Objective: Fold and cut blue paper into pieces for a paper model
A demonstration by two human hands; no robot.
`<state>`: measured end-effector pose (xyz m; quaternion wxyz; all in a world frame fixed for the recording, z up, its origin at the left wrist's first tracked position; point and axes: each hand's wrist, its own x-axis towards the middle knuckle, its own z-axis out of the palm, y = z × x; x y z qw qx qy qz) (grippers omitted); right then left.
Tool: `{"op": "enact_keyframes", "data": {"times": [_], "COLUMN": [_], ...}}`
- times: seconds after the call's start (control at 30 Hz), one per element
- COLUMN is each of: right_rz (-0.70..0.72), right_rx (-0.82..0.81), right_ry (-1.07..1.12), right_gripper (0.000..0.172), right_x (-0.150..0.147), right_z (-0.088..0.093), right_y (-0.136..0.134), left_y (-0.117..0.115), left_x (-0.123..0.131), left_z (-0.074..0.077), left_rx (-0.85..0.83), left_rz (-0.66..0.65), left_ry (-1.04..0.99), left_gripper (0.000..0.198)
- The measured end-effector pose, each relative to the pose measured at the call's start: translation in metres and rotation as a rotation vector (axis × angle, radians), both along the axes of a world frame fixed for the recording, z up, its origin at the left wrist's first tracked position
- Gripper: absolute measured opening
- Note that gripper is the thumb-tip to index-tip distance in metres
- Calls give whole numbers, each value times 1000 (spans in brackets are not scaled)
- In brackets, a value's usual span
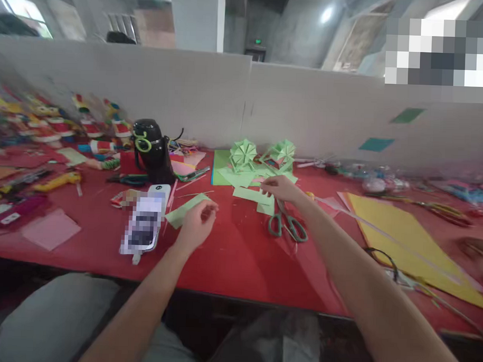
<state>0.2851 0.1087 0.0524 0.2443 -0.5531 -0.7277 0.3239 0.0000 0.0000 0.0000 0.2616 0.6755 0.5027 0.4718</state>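
The broad flat table (231, 254) is glowing deep red before me, and the thin rectangular paper strip (249, 195) is showing pale mint green. Two round, pleated paper ornaments (243, 153) are repeating that mint, their folds making a spoke pattern. The metal scissors (283, 209) are carrying dark grey-green handles. To the right, wide paper sheets (402, 234) are blazing yellow; to the left, the tall cylindrical bottle (157, 162) is gleaming black, and the square paper sheet (52, 229) is looking soft pink.
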Motion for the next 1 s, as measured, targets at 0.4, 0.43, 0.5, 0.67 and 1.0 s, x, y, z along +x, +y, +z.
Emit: {"op": "enact_keyframes", "data": {"times": [0.4,0.43,0.5,0.67,1.0], "right_rz": [-52,-87,-160,-353,580], "right_rx": [193,191,194,191,340], "right_ry": [-162,-177,-212,-377,-731], "right_gripper": [38,43,52,45,56], "right_x": [-74,-75,-74,-68,-147], "right_z": [-13,-13,-11,-1,-3], "right_y": [92,101,115,129,93], "left_y": [-29,-29,-28,-25,-22], "left_x": [16,15,13,13,12], "left_z": [9,9,10,10,6], "left_rx": [10,-4,-27,-43,-56], "left_rz": [-251,-243,-230,-221,-163], "left_ry": [259,249,234,227,184], "left_gripper": [17,17,16,15,16]}}
